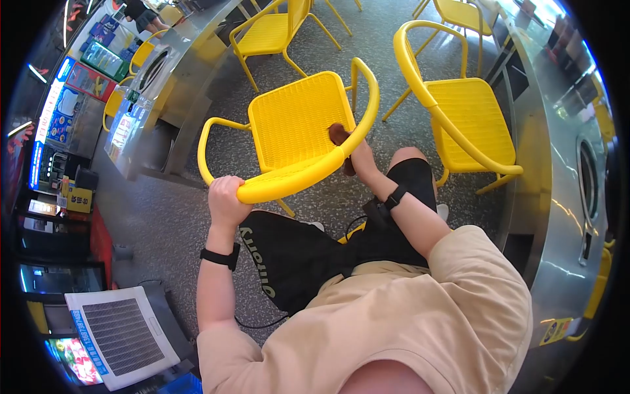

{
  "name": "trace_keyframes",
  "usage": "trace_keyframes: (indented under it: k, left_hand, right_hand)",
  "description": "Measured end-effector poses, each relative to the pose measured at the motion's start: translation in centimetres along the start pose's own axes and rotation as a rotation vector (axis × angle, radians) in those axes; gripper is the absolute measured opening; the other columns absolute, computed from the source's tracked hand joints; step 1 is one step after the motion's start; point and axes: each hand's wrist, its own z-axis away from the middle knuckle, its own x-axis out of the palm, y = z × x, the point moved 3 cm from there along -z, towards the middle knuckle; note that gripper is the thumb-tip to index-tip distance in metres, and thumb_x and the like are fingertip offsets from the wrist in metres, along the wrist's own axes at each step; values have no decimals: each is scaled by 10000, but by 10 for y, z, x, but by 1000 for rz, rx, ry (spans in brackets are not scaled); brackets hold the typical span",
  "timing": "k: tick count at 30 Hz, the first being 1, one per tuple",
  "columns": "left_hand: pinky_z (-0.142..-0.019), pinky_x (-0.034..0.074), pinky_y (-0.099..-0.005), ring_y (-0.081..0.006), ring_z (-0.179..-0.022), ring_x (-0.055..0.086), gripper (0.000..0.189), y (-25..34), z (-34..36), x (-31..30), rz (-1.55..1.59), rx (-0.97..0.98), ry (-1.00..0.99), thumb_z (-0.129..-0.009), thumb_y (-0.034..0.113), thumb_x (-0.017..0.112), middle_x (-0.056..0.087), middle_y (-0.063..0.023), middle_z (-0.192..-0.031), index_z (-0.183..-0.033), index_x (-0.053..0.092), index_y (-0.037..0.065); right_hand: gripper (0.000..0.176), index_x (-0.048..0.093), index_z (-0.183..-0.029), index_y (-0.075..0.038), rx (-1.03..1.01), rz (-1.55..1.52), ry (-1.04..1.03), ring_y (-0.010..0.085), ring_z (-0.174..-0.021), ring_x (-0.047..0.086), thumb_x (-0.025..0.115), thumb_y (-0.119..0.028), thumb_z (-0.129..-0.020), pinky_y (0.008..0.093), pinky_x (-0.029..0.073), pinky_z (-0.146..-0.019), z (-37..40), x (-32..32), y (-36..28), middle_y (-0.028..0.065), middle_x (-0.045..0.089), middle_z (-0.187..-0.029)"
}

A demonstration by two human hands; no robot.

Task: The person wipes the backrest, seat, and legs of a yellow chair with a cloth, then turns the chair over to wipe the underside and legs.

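Because its curved backrest is turned toward the seated person, the yellow chair with a woven-look seat and tubular frame [298,121] presents its top rail within easy reach of both hands. It is on the speckled grey floor [164,223], just in front of the knees, near enough that the arms need not stretch far.

The left hand [228,200] grips the left part of the rail from above, its fingers curled down and clamped on it; this hold probably keeps the light frame from sliding or turning. The right hand [362,159] is at the rail's other side, against a dark brown, soft-looking cloth [338,134] that shows on both sides of the tube. Its fingers appear closed on the cloth, though the rail and cloth hide their tips; a wrapped hold like this would suit the round tube, letting the fabric follow its curve.

A second yellow chair [469,118] stands to the right, beside the long stainless-steel counter [558,269], apart from both hands, which leaves the right forearm room beside the thigh.
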Motion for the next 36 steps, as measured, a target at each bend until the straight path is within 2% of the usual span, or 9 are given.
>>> trace_keyframes:
  k: [3, 6, 10, 14, 16, 20, 25, 30, 36]
  left_hand:
    - [-751, 513, -449, -350, -753, 661, 210, 2, 1, 0, -16, -20, 4, -765, 207, 787, 655, -129, -737, -767, 650, 47]
    - [-749, 508, -450, -356, -753, 659, 211, 0, 3, 1, 6, 17, 59, -771, 203, 779, 657, -138, -744, -767, 646, 39]
    - [-734, 494, -457, -359, -744, 650, 203, 0, 3, 1, 23, 9, 56, -776, 196, 770, 659, -138, -755, -809, 639, 44]
    - [-742, 481, -443, -340, -745, 635, 217, 1, 5, 2, 10, -15, 89, -754, 208, 785, 645, -118, -759, -823, 641, 62]
    - [-729, 470, -440, -333, -733, 621, 220, 3, 2, 1, 21, -21, 103, -744, 213, 791, 634, -106, -754, -809, 632, 75]
    - [-698, 461, -432, -327, -707, 610, 222, 2, 4, -3, 32, -27, 122, -735, 216, 795, 621, -94, -735, -792, 624, 88]
    - [-692, 471, -436, -321, -699, 615, 216, 1, 3, -5, 53, -29, 149, -730, 218, 784, 602, -87, -711, -763, 612, 93]
    - [-700, 478, -435, -311, -700, 616, 229, -3, 7, -4, 43, -43, 184, -737, 239, 771, 590, -83, -702, -731, 585, 105]
    - [-707, 476, -425, -300, -698, 612, 234, -2, 9, -3, 36, -49, 185, -743, 257, 762, 581, -76, -700, -722, 579, 113]
  right_hand:
    - [465, 553, -1361, -40, -106, 98, 69, 176, -1016, 674, 417, -402, -1103, 309, 499, -939, -1, -7, 25, 109, 699, -1186]
    - [418, 593, -1277, -18, -298, -198, -78, 180, -1004, 678, 390, -347, -1118, 313, 510, -927, 43, 13, -49, 109, 705, -1152]
    - [353, 613, -1193, 50, -437, -197, 47, 193, -1006, 699, 327, -142, -1115, 310, 544, -885, 55, 21, -59, 144, 709, -1115]
    - [317, 592, -1224, 23, -279, -96, -180, 198, -1015, 702, 368, -171, -1112, 319, 538, -906, 18, 9, -15, 150, 707, -1120]
    - [305, 614, -1222, 18, -167, -20, 3, 199, -1038, 695, 420, -181, -1098, 317, 537, -907, -16, -2, 46, 122, 711, -1129]
    - [326, 601, -1305, -41, 297, -51, -113, 152, -1034, 672, 471, -253, -1095, 310, 525, -880, -32, -7, 69, 65, 697, -1179]
    - [349, 503, -1360, -121, 255, 40, -118, 217, -1142, 632, 468, -359, -1108, 358, 535, -959, -84, -23, 160, 83, 628, -1251]
    - [319, 516, -1344, -69, 312, -247, -91, 253, -1048, 695, 458, -280, -1111, 394, 580, -888, -46, -16, 107, 123, 647, -1250]
    - [396, 525, -1426, -31, 187, -230, -147, 227, -1202, 632, 435, -252, -1109, 365, 504, -1037, 43, 5, -46, 107, 660, -1280]
